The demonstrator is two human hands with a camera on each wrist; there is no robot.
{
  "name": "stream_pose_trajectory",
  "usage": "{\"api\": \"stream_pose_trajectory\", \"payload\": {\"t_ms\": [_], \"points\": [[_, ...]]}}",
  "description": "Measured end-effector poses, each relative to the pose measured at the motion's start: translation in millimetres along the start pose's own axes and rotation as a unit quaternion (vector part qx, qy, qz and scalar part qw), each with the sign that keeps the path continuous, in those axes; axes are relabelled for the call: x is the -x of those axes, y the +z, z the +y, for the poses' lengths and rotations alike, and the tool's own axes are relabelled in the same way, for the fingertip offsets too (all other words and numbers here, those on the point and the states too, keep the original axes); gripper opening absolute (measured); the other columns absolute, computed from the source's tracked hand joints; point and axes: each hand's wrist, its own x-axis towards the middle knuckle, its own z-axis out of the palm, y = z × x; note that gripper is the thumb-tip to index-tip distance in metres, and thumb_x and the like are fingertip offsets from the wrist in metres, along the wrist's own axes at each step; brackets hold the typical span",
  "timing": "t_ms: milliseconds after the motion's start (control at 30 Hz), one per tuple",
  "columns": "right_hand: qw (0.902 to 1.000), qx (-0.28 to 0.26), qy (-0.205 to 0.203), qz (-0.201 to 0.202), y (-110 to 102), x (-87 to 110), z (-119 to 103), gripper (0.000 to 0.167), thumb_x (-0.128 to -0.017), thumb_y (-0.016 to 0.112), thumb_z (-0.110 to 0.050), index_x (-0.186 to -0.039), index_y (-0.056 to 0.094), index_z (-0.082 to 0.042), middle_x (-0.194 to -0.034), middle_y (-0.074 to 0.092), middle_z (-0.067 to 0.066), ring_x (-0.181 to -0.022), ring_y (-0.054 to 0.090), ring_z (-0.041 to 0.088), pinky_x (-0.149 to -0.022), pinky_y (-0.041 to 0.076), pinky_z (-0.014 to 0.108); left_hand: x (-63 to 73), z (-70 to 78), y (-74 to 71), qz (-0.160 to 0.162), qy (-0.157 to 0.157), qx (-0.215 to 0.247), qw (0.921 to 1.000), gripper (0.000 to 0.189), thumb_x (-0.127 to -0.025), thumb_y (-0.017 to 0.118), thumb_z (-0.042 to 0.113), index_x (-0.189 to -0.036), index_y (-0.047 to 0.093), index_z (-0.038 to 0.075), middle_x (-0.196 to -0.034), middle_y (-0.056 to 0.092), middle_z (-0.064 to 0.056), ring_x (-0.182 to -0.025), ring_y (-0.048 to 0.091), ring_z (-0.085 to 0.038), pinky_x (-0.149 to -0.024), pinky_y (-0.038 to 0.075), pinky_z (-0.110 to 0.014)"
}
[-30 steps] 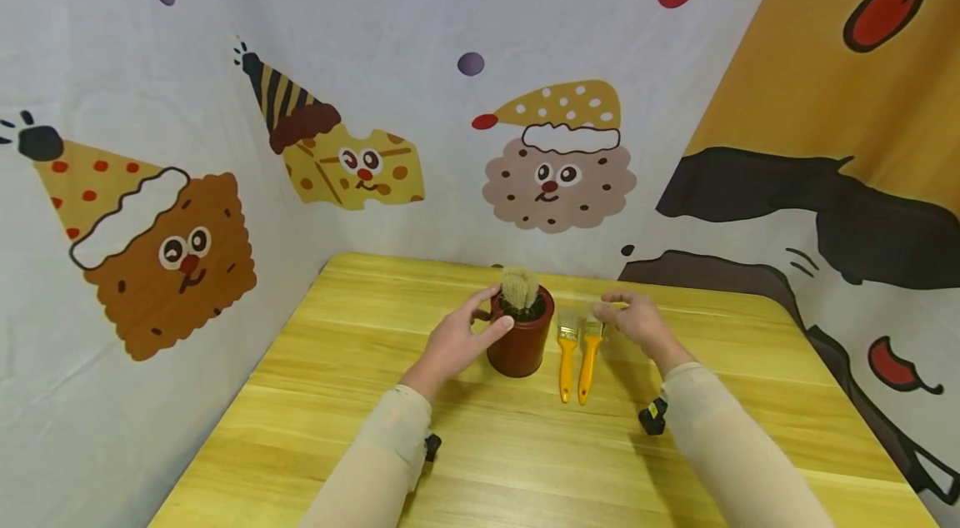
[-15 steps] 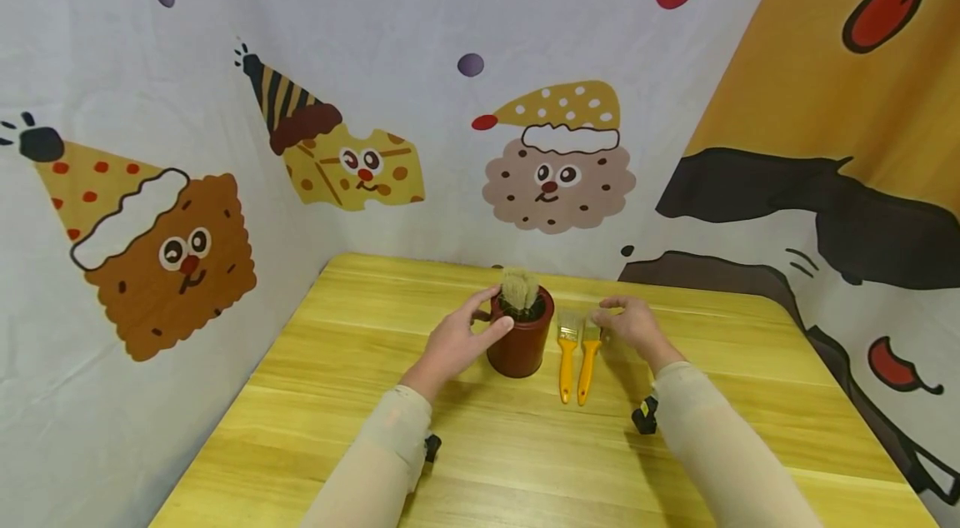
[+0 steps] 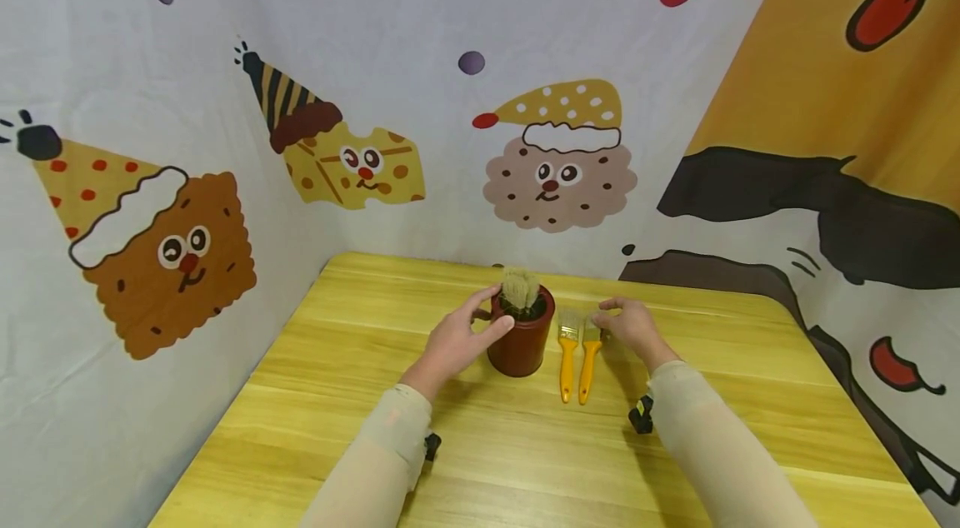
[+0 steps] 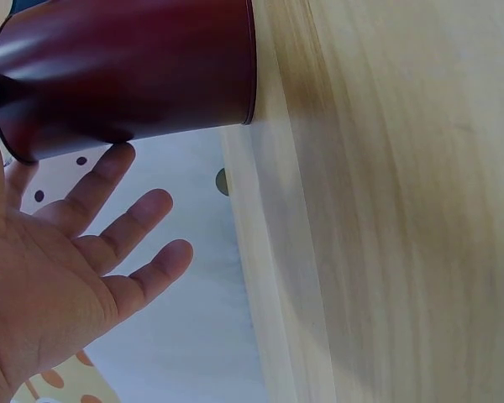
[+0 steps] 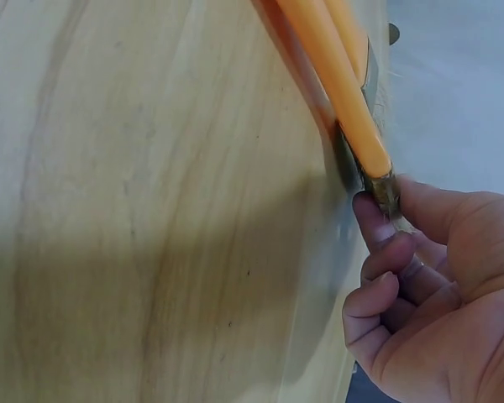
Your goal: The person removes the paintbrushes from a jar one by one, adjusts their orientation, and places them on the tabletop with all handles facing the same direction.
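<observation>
A dark red cylindrical cup (image 3: pixel 517 349) stands upright on the table, with a tuft of pale bristles (image 3: pixel 520 288) rising above its rim. My left hand (image 3: pixel 453 343) holds the cup from the left, thumb on the near side and fingers at the far side; in the left wrist view the cup (image 4: pixel 134 75) lies against the fingers. Right of the cup, two yellow-handled paintbrushes lie side by side, bristles away from me. My right hand (image 3: pixel 633 324) pinches the right paintbrush (image 3: pixel 588 366) near its metal band and bristles. The left paintbrush (image 3: pixel 567 361) lies untouched beside it.
The wooden table (image 3: pixel 540 461) runs to a cloth backdrop (image 3: pixel 420 28) with cartoon prints at the back and sides. A black wrist device (image 3: pixel 641 415) sits under the right sleeve, another (image 3: pixel 432 446) under the left.
My right hand has moved slightly left and its fingers have closed on the bristle end of the right paintbrush. My left hand and the cup have stayed put.
</observation>
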Motion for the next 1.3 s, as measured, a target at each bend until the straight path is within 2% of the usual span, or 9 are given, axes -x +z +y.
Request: {"api": "stream_pose_trajectory", "payload": {"t_ms": [167,400,567,767,1167,1300], "points": [[0.9993,0.032,-0.010,0.014,2.8,-4.1,1.1,0.048,-0.107,0.066,-0.030,-0.144,0.064,0.001,-0.145,0.062,0.030,-0.124,0.061,0.041,-0.106,0.052,0.058,-0.1,-0.4,0.3,0.000,-0.001,0.001,1.0000,0.067,-0.096,0.057,0.080,-0.157,0.033,0.064,-0.161,0.055,0.003,-0.142,0.060,-0.032,-0.106,0.052,-0.063],[0.9969,0.075,-0.015,0.016,4.6,-3.1,-1.1,0.048,-0.108,0.064,-0.031,-0.144,0.063,0.001,-0.149,0.059,0.031,-0.133,0.060,0.047,-0.109,0.050,0.060,-1.9,-2.3,0.5,-0.001,0.000,-0.003,1.0000,0.069,-0.096,0.057,0.080,-0.158,0.034,0.061,-0.160,0.056,0.000,-0.141,0.060,-0.033,-0.104,0.052,-0.062],[0.9954,0.092,-0.016,0.018,4.6,-0.2,-2.8,0.048,-0.108,0.064,-0.031,-0.144,0.064,0.001,-0.147,0.061,0.030,-0.132,0.060,0.049,-0.107,0.051,0.061,-1.3,-1.2,0.5,-0.001,-0.001,-0.003,1.0000,0.068,-0.096,0.057,0.079,-0.158,0.034,0.063,-0.159,0.057,0.001,-0.140,0.061,-0.033,-0.103,0.053,-0.062],[0.9929,0.111,-0.031,0.029,6.2,-0.8,2.2,0.045,-0.106,0.067,-0.031,-0.137,0.068,0.002,-0.142,0.065,0.030,-0.129,0.062,0.049,-0.106,0.051,0.061,-1.1,0.3,0.3,-0.003,-0.002,-0.002,1.0000,0.068,-0.096,0.058,0.079,-0.158,0.034,0.062,-0.159,0.057,0.001,-0.141,0.060,-0.033,-0.103,0.053,-0.061],[0.9926,0.113,-0.034,0.028,6.5,0.4,3.8,0.046,-0.106,0.067,-0.032,-0.137,0.068,0.002,-0.142,0.065,0.030,-0.134,0.059,0.051,-0.112,0.048,0.062,-2.5,-1.8,0.3,-0.004,0.003,-0.004,1.0000,0.069,-0.096,0.057,0.080,-0.159,0.035,0.060,-0.160,0.056,0.000,-0.141,0.060,-0.033,-0.103,0.053,-0.062],[0.9930,0.111,-0.032,0.026,7.2,0.4,3.9,0.048,-0.107,0.066,-0.034,-0.140,0.066,0.001,-0.143,0.065,0.030,-0.131,0.062,0.049,-0.110,0.050,0.061,-2.3,-1.8,0.5,-0.002,0.000,0.000,1.0000,0.069,-0.096,0.057,0.080,-0.158,0.035,0.061,-0.160,0.057,-0.003,-0.141,0.060,-0.034,-0.103,0.053,-0.063]]}}
